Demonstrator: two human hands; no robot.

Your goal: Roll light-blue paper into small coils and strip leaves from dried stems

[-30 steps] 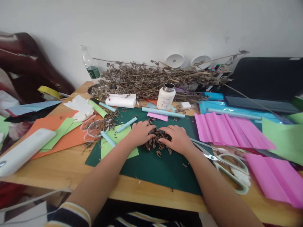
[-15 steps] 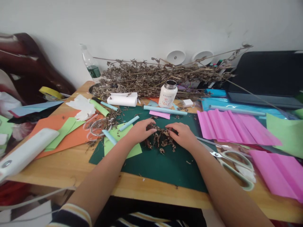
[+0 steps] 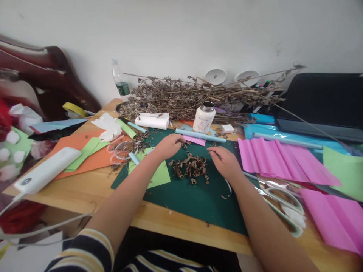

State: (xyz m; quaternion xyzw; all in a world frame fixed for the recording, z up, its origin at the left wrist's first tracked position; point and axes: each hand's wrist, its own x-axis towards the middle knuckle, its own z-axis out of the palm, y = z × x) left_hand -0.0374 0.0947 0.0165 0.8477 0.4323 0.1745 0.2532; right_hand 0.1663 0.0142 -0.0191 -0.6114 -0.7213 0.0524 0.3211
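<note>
A small heap of brown dried leaves [image 3: 191,166] lies on the green cutting mat [image 3: 195,202]. Above the heap's left side, my left hand [image 3: 171,146] has its fingers curled down in a pinch at a few dried leaf bits by the pink paper strip [image 3: 194,140]. My right hand [image 3: 225,160] hovers right of the heap, apart from it, fingers loosely bent and holding nothing I can see. A pale blue paper tube [image 3: 200,135] lies just beyond both hands. Under my left forearm is a light green paper sheet [image 3: 159,175].
A white open bottle [image 3: 204,118] stands behind the tube, before a long pile of dried stalks [image 3: 176,94]. Scissors [image 3: 283,204] and pink crepe paper [image 3: 279,156] lie at right. On the left are orange paper [image 3: 64,147] and a white corded device [image 3: 48,170].
Both hands have drawn back from the leaf heap, leaving it uncovered. My left hand moved away toward the tube; my right shifted slightly right. The view has tilted a little.
</note>
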